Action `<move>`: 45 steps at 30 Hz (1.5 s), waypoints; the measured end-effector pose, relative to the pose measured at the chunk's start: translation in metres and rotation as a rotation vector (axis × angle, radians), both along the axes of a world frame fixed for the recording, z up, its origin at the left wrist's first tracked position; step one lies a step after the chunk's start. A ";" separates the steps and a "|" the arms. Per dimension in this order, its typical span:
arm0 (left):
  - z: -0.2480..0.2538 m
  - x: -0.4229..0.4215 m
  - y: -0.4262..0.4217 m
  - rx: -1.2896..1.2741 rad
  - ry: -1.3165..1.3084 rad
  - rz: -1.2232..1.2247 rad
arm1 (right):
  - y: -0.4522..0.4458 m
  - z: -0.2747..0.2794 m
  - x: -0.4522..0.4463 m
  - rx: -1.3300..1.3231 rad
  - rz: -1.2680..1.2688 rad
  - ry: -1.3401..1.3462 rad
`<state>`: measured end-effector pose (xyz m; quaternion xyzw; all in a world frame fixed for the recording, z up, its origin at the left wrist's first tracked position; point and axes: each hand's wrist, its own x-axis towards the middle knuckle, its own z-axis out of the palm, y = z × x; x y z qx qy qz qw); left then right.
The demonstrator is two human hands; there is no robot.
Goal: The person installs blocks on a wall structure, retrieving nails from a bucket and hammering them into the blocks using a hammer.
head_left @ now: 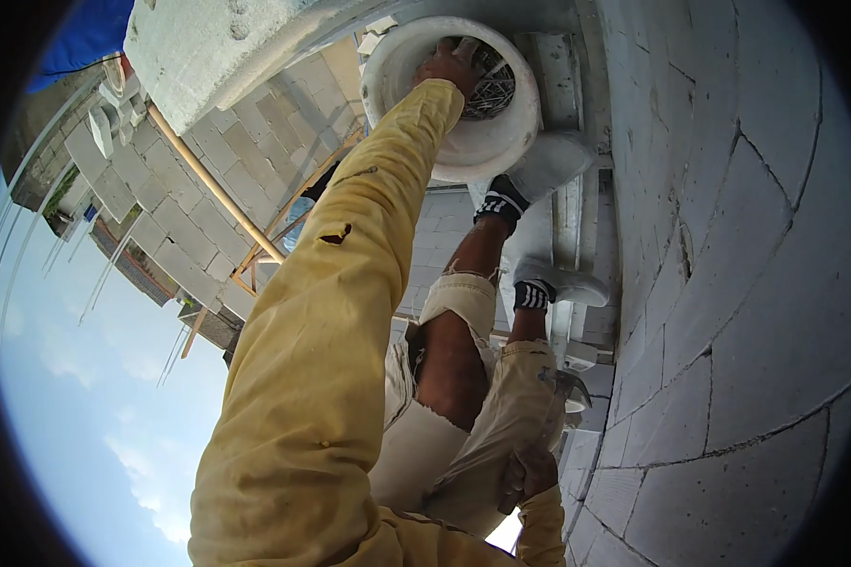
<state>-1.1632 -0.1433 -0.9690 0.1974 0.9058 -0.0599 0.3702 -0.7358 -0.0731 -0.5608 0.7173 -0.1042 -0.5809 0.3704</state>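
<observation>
My left hand (447,68), at the end of a long yellow sleeve (340,283) with a torn hole, reaches inside a whitish, mortar-stained bucket (487,156). Its visible fingers are apart, beside a heap of loose nails (494,90); the fingertips are partly hidden. Low in the view, my right hand (536,470) is closed around the handle of a hammer (569,386), held alongside my trouser leg. The metal hammer head points away from that hand, near my knee.
A grey block wall (728,312) with cracked joints rises at the right. My boots (553,165) stand on narrow metal planking (565,227) beside the bucket. A rough pale slab (217,47) juts in at the top. Wooden poles (213,180) cross before another block wall (199,236).
</observation>
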 end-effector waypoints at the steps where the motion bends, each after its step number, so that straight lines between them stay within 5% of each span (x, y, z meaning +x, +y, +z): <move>1: 0.005 -0.001 0.008 -0.013 -0.029 0.024 | -0.001 0.000 0.002 -0.011 0.006 0.004; 6: -0.020 0.010 -0.006 -0.006 0.009 0.204 | -0.004 -0.001 0.014 0.041 -0.027 0.095; 7: -0.001 0.014 0.000 -0.058 0.054 0.011 | -0.003 -0.001 0.014 0.042 -0.012 0.118; 10: 0.066 0.003 0.031 -0.025 -0.121 0.426 | -0.001 -0.008 0.012 0.033 0.012 0.119; 14: 0.037 0.008 0.025 -0.103 0.026 0.116 | 0.000 -0.017 0.012 0.014 0.027 0.101; 26: 0.037 0.018 0.013 -0.121 -0.046 0.241 | 0.015 -0.024 0.020 0.003 0.069 0.078; 35: 0.065 0.056 -0.023 0.188 0.482 0.377 | 0.027 -0.015 0.031 0.011 0.066 0.076; 44: 0.146 0.076 -0.043 0.273 0.248 0.975 | 0.034 -0.007 0.046 0.091 0.003 0.021; 45: 0.151 0.081 -0.054 0.234 0.133 0.681 | 0.035 -0.006 0.049 0.107 -0.004 0.025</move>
